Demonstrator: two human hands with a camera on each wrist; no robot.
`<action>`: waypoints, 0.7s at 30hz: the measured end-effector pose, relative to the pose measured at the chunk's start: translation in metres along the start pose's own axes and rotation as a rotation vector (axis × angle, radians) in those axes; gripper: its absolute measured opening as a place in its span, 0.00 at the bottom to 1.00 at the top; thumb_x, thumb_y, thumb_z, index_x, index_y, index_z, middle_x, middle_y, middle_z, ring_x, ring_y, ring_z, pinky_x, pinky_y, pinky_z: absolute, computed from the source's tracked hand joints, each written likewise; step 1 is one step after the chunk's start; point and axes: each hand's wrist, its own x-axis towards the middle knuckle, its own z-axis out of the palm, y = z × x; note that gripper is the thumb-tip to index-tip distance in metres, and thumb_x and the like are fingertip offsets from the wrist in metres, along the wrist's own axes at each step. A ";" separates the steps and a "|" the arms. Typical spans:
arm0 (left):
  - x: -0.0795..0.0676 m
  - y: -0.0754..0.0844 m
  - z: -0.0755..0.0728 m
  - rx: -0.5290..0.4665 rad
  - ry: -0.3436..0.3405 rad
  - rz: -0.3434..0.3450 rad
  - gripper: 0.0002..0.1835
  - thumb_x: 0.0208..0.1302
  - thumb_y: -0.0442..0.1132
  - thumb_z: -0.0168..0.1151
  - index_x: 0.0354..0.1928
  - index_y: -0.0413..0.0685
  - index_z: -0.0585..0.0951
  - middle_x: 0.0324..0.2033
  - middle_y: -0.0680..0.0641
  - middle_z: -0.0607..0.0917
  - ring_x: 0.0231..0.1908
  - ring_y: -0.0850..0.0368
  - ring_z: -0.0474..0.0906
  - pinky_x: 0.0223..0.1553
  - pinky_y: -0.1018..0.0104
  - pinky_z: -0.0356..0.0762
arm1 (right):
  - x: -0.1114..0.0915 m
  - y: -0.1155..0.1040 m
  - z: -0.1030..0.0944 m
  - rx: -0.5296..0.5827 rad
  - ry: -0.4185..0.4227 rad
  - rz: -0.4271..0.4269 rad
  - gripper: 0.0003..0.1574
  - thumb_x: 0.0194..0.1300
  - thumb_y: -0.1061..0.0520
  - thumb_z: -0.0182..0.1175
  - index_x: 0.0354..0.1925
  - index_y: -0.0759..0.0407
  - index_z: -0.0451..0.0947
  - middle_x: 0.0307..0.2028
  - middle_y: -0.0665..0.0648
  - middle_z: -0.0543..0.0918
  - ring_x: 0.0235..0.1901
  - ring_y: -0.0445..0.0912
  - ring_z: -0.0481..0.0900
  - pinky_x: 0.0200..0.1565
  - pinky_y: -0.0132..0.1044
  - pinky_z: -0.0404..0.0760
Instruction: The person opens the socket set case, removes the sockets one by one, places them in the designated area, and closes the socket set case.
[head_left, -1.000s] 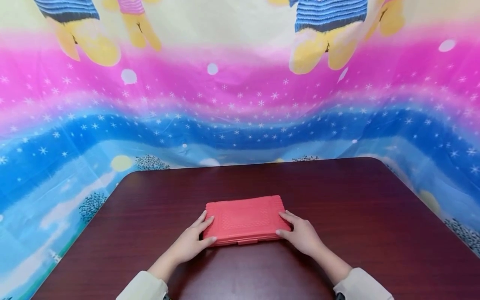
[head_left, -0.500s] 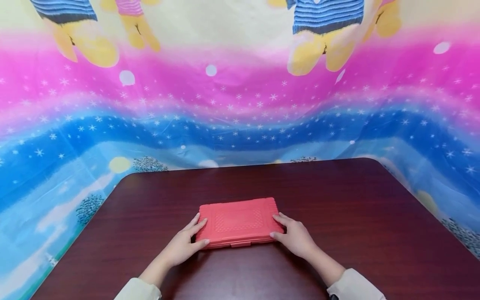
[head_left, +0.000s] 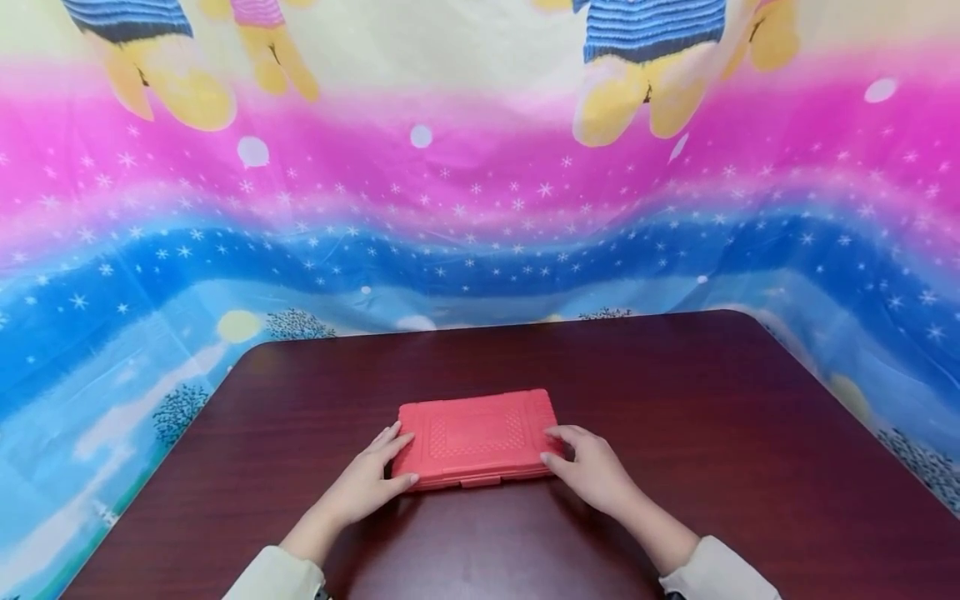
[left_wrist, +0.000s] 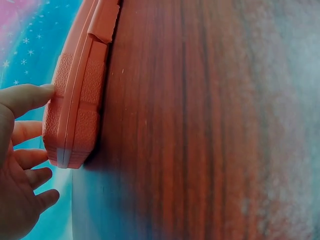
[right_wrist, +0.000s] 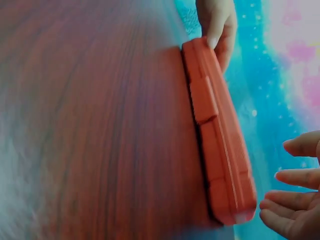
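Okay, so compared with half a second ago the right hand [head_left: 596, 473] has eased off the right end of the red case [head_left: 471, 437]: fingers apart, a gap showing in the right wrist view, holding nothing. Seems to me any steadying is one-sided now. The left hand [head_left: 362, 485] is at the case's left end, spread wide, thumb touching its edge. The case lies on the table [head_left: 675, 383] between both hands, latch [head_left: 480, 482] facing the person.

No legible text or numbers.
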 end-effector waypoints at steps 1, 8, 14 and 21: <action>0.000 0.000 0.000 0.006 0.002 0.007 0.31 0.49 0.42 0.63 0.56 0.38 0.68 0.60 0.38 0.60 0.60 0.43 0.50 0.55 0.50 0.56 | -0.001 -0.002 0.000 0.028 0.003 -0.003 0.19 0.52 0.59 0.61 0.45 0.63 0.75 0.43 0.56 0.76 0.44 0.50 0.74 0.44 0.44 0.72; 0.005 0.003 0.002 0.022 -0.012 0.019 0.32 0.49 0.42 0.63 0.57 0.40 0.67 0.60 0.41 0.61 0.61 0.43 0.50 0.55 0.49 0.55 | -0.007 -0.014 0.004 0.282 -0.081 -0.006 0.21 0.54 0.58 0.59 0.46 0.66 0.73 0.43 0.62 0.77 0.40 0.51 0.77 0.39 0.38 0.76; 0.006 0.005 0.003 0.026 -0.029 0.032 0.32 0.49 0.42 0.63 0.57 0.41 0.67 0.60 0.41 0.62 0.61 0.41 0.48 0.54 0.42 0.51 | -0.015 -0.015 0.017 0.377 -0.177 0.009 0.23 0.56 0.55 0.57 0.48 0.67 0.71 0.44 0.63 0.76 0.41 0.50 0.76 0.39 0.36 0.76; 0.006 0.005 0.004 0.025 -0.044 0.008 0.34 0.48 0.44 0.64 0.58 0.42 0.66 0.61 0.42 0.59 0.61 0.41 0.48 0.53 0.39 0.48 | -0.025 -0.017 0.030 0.579 -0.283 0.083 0.25 0.57 0.57 0.55 0.49 0.73 0.68 0.46 0.67 0.73 0.43 0.53 0.74 0.39 0.39 0.75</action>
